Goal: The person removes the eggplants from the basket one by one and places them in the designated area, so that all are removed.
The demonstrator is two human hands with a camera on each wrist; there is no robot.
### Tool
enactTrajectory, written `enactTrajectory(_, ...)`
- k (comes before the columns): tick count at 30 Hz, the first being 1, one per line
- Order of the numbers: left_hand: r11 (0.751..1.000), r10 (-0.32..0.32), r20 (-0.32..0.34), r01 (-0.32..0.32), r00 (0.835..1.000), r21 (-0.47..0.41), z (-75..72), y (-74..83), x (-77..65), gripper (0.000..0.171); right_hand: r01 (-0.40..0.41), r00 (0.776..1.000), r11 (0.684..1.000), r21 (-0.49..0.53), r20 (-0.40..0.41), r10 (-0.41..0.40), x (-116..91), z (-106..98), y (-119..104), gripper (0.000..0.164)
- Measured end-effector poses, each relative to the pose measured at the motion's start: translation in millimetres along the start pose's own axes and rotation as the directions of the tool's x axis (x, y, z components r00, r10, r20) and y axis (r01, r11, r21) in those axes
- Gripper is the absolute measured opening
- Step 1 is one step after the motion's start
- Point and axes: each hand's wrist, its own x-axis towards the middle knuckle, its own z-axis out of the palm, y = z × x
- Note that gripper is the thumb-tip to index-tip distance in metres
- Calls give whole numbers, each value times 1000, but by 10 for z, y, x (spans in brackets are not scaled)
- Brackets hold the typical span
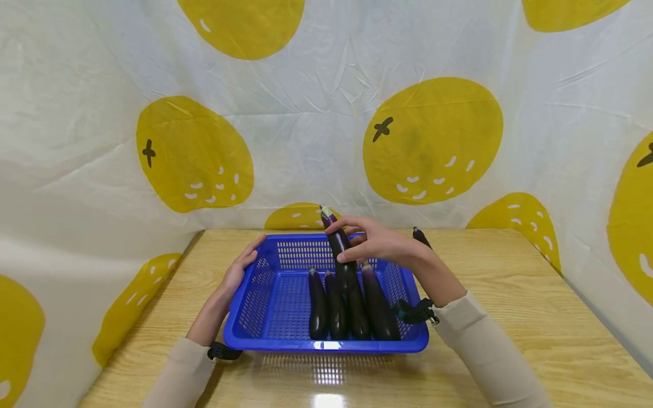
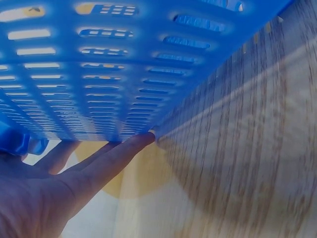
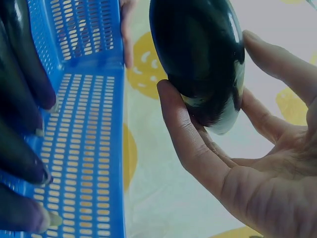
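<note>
My right hand point(image 1: 374, 241) grips a dark purple eggplant point(image 1: 336, 238) above a blue plastic basket point(image 1: 326, 344). The eggplant tilts with its stem up and away; in the right wrist view its glossy body point(image 3: 198, 54) sits between thumb and fingers. Several more eggplants point(image 1: 318, 309) lie side by side in the basket's right half, stems toward the back. My left hand point(image 1: 240, 269) rests along the basket's left rim near the back corner. Its extended fingers point(image 2: 114, 161) touch the outside of the slotted wall; the thumb is hidden in the left wrist view.
Behind my right forearm, part of another eggplant point(image 1: 420, 237) shows on the wooden table point(image 1: 510, 272). A white cloth with yellow fruit shapes point(image 1: 433, 141) hangs behind the table's back edge. Open mesh floor point(image 1: 288, 306) shows in the basket's left half.
</note>
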Motion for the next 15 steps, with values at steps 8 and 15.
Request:
enactTrajectory(8, 1000, 2, 1, -2, 1000, -3, 9, 1, -2, 54, 12, 999, 1000, -25, -41, -13, -135, -136, 90, 52)
enactTrajectory(15, 1000, -3, -15, 3, 1000, -5, 8, -1, 10, 53, 21, 995, 999, -40, -100, -25, -267, -283, 199, 53)
